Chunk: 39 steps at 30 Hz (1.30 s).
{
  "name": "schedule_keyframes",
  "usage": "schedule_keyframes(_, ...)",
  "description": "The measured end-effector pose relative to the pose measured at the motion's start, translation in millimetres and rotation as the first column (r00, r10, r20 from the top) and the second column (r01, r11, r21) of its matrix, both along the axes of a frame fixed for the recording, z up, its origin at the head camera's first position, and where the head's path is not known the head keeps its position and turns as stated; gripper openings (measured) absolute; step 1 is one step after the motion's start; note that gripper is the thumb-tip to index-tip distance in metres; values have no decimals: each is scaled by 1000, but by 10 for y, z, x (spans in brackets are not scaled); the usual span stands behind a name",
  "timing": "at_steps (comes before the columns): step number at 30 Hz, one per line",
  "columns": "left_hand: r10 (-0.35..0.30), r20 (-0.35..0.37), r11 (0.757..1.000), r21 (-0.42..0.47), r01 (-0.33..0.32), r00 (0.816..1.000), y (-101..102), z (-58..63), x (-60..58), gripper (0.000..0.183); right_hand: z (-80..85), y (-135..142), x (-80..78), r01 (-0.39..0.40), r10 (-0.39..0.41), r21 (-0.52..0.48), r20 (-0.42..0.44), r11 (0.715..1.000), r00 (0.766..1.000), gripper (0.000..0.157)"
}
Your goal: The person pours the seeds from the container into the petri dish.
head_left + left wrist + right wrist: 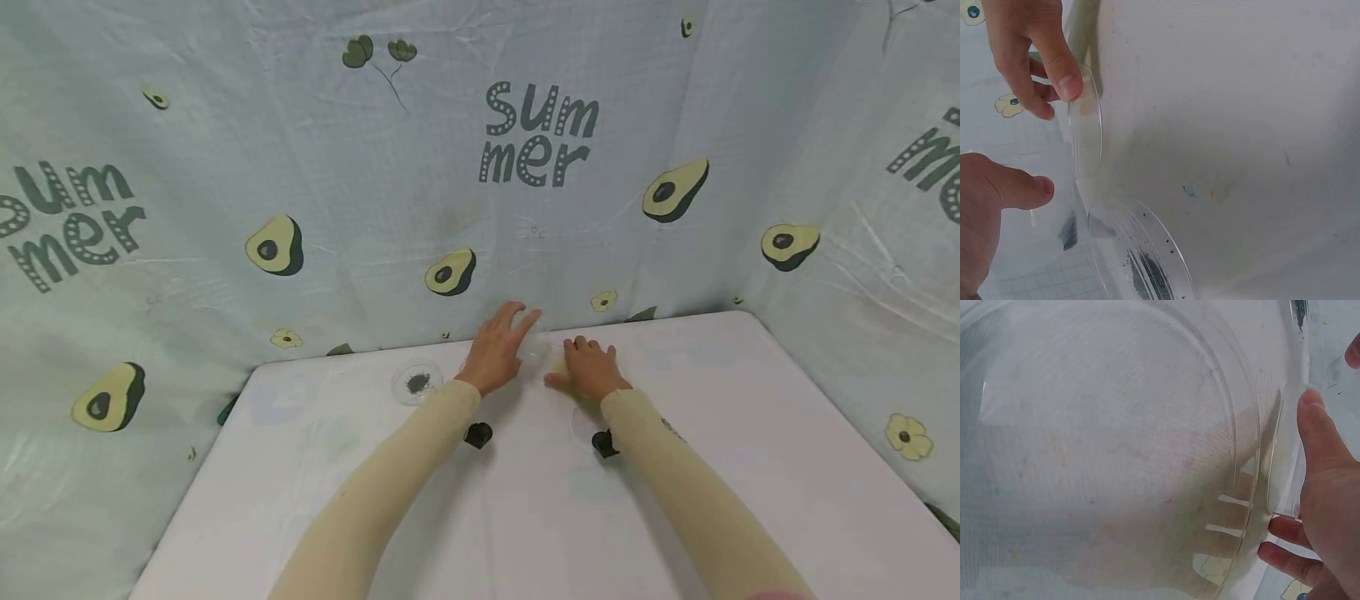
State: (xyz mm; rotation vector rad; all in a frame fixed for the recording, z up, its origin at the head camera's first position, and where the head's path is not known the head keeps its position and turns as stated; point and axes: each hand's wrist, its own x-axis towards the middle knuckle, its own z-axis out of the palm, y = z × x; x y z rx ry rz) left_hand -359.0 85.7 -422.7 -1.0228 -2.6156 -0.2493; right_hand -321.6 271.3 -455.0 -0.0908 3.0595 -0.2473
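My left hand (492, 354) reaches to the table's back edge, thumb and index finger spread apart. Beside it is a faint clear plastic piece (536, 348); whether the hand touches it I cannot tell. Just to the right, my right hand (590, 368) grips a shallow clear dish (1088, 140) by its rim, thumb (1321, 428) on one side and fingers on the other. Something pale yellow (559, 367) shows beside this hand. A round clear dish with dark granules (417, 383) stands left of my left hand; the left wrist view shows it close up (1179, 262).
Another clear round dish (581, 423) lies beneath my right wrist, and its wide rim (1244, 425) fills much of the right wrist view. Black wrist-camera parts (478, 434) hang below the sleeves. A printed cloth (360, 208) rises behind the pale table (525, 517).
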Motion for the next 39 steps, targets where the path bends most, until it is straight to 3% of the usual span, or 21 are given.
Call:
schedule_keyframes(7,-16,-8,999,-28,16,1000,39,15,22,81,44,4,23,-7,7,-9,4,1000,1000,87)
schedule_keyframes(14,-20,-79,999,-52,16,997,54,21,3,74,3,-9,-22,-2,2,-1,-14,1000,1000,88)
schedule_keyframes(21,-44,-80,994,-99,36,996,74,-7,2,71,-14,-15,16,5,-5,-5,6,1000,1000,88)
schedule_keyframes(39,-83,-105,992,-105,72,991,117,24,-57,72,-2,-8,-21,-14,15,43,-13,999,1000,87)
